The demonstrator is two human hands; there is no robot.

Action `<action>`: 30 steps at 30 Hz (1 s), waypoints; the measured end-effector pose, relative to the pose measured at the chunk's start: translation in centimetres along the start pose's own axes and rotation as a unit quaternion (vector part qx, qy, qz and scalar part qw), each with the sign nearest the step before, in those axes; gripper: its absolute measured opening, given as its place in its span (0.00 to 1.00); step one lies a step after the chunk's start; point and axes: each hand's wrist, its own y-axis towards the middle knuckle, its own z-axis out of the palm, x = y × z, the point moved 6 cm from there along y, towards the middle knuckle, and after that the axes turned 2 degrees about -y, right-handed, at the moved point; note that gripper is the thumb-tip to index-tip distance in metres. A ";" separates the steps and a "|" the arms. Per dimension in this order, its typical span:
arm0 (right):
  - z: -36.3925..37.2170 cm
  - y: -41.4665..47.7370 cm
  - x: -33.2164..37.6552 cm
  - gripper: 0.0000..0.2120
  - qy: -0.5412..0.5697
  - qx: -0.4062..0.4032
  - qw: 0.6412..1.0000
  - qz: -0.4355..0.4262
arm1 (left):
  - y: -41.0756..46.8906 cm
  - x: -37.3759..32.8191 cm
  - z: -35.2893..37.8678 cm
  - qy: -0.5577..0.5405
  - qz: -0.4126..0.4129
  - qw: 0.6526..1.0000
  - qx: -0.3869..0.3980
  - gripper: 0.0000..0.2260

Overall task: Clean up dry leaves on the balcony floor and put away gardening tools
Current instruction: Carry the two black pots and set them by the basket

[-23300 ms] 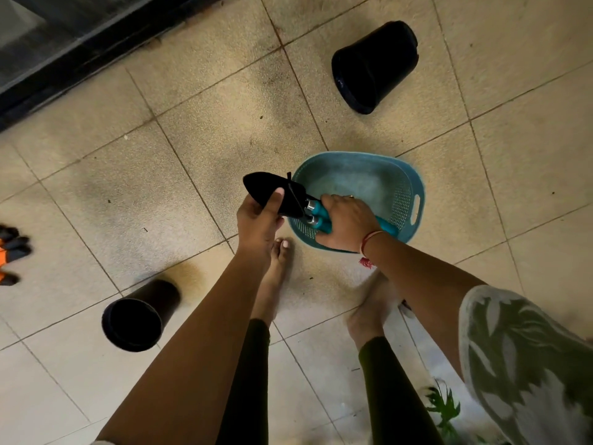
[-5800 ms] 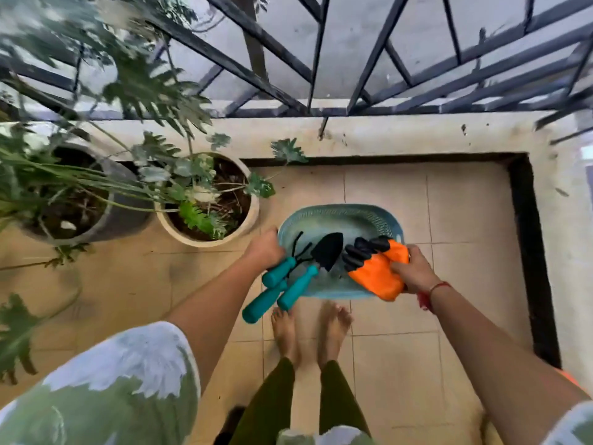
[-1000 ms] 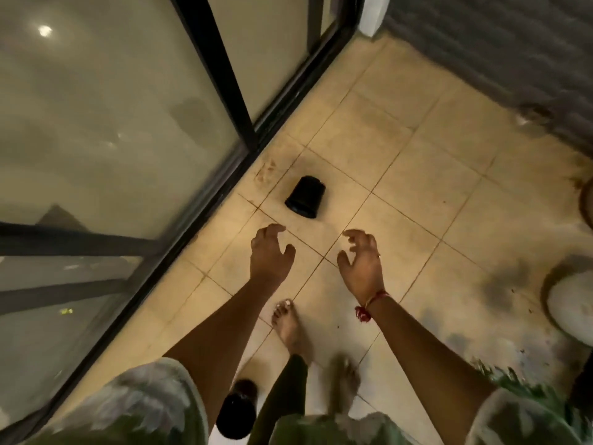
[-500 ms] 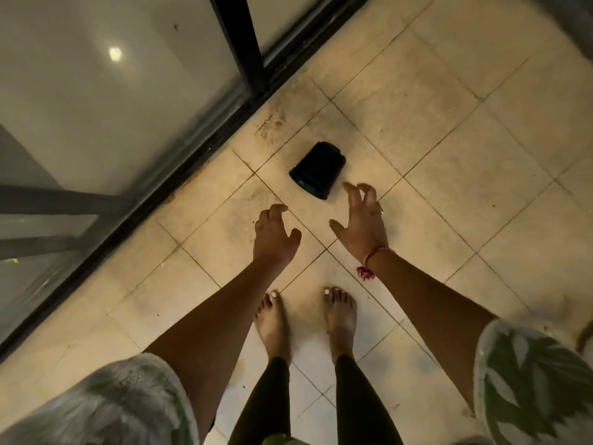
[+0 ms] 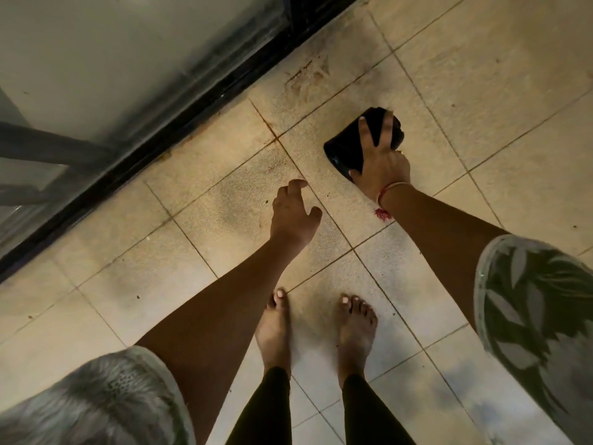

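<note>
While the black plastic pot [image 5: 346,146] lies on its side on beige floor tiles [image 5: 481,75], R hand [image 5: 383,165] grips it, fingers spread; L hand [image 5: 293,213] loosely curled, empty.

Bare tiles [image 5: 481,75] ring the black pot [image 5: 345,149]; the door frame [image 5: 192,101] bounds the left.
</note>
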 end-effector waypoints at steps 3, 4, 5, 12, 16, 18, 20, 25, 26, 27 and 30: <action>0.2 0.7 0.4 0.39 -0.003 0.005 1.000 0.008 | 0.5 -0.3 0.0 -0.020 0.000 1.000 0.002 0.22; 0.1 0.9 0.6 0.39 0.002 0.006 1.000 0.014 | 0.6 -0.5 -0.1 -0.026 0.000 1.000 0.004 0.22; -0.2 1.0 0.7 0.39 0.007 0.006 1.000 0.023 | 0.6 -0.7 -0.1 -0.032 0.001 0.999 0.005 0.22; -3.7 -3.2 3.1 0.36 0.108 0.028 0.993 0.044 | -2.4 -1.1 -2.3 -0.090 -0.043 0.995 -0.009 0.21; -6.3 -7.5 6.4 0.31 0.195 0.064 0.978 0.028 | -6.8 0.1 -4.7 -0.153 -0.103 0.981 -0.059 0.19; -6.9 -9.5 8.2 0.30 0.217 0.085 0.972 0.005 | -9.3 1.0 -6.0 -0.195 -0.133 0.965 -0.110 0.18; -7.4 -11.1 9.8 0.29 0.238 0.089 0.967 -0.015 | -11.8 2.1 -7.6 -0.237 -0.153 0.946 -0.163 0.17; -7.9 -13.9 12.9 0.23 0.231 0.121 0.965 -0.007 | -17.9 6.1 -11.7 -0.308 -0.181 0.897 -0.260 0.15; -7.7 -14.3 13.2 0.23 0.227 0.131 0.965 -0.003 | -18.9 7.1 -12.3 -0.305 -0.188 0.893 -0.273 0.15; -7.3 -15.1 13.9 0.23 0.220 0.143 0.965 -0.003 | -20.1 8.5 -12.7 -0.305 -0.202 0.887 -0.283 0.15; -4.6 -16.7 15.7 0.21 0.216 0.166 0.962 -0.004 | -22.8 12.9 -13.3 -0.302 -0.241 0.871 -0.304 0.15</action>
